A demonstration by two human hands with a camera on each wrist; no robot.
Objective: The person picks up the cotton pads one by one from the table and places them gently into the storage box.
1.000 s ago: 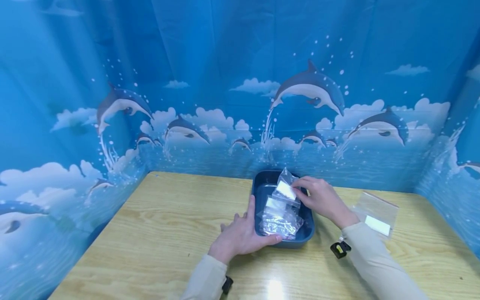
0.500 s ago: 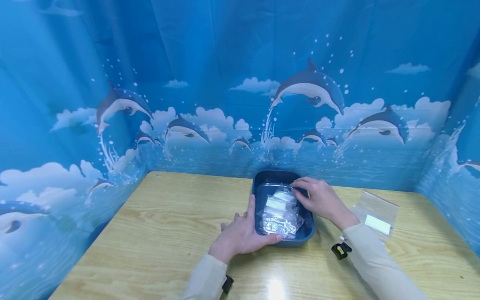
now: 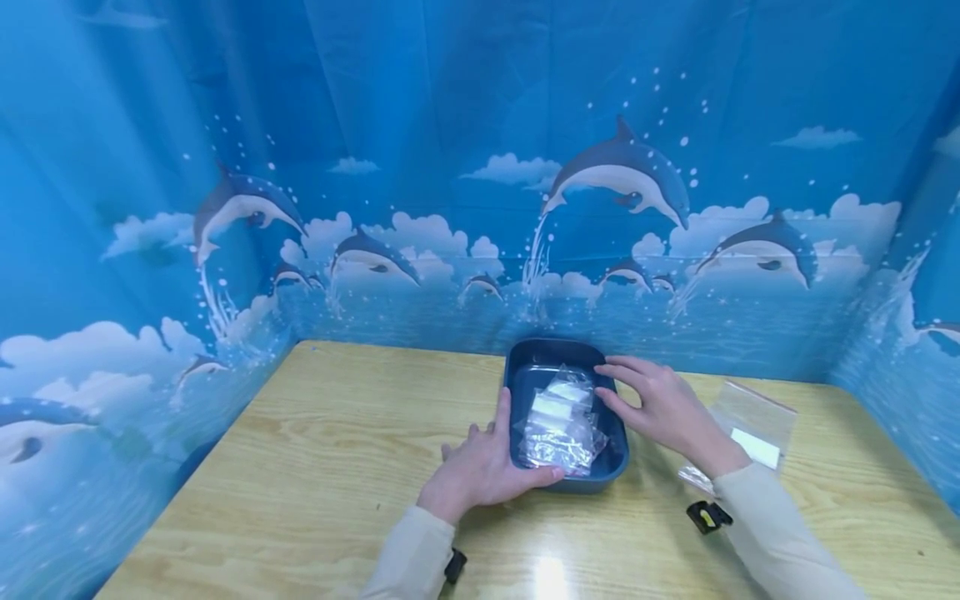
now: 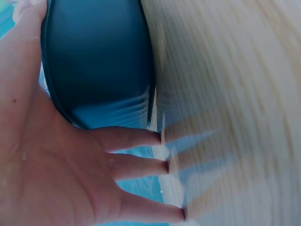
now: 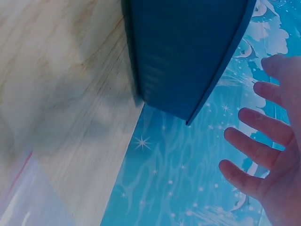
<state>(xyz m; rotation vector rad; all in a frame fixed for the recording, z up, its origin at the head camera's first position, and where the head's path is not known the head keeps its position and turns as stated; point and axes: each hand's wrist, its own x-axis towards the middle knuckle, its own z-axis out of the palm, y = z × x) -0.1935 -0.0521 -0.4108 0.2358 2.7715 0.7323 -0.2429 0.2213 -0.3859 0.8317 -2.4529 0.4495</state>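
Observation:
A dark blue rectangular plastic tray (image 3: 531, 377) holds several small clear zip bags (image 3: 558, 433) with white labels, heaped in its near half. My left hand (image 3: 483, 473) rests against the tray's near left corner, thumb over the front rim and index finger along the left side. In the left wrist view, the other fingers (image 4: 141, 165) stretch straight down to the table beside the tray wall (image 4: 99, 56). Over the right rim hovers my right hand (image 3: 667, 410), holding nothing. The right wrist view shows its fingers (image 5: 254, 146) spread, apart from the tray's outer wall (image 5: 183, 52).
Right of the tray, partly behind the right wrist, a larger clear zip bag (image 3: 756, 417) with a white label lies on the wooden table (image 3: 360, 433). A small crinkled clear bag (image 3: 697, 479) pokes out near it. A dolphin-print curtain (image 3: 420, 208) hangs behind the table.
My right hand has lowered a small zip bag onto the heap in the tray, let go and drawn back to the right with fingers spread. My left hand has stayed put.

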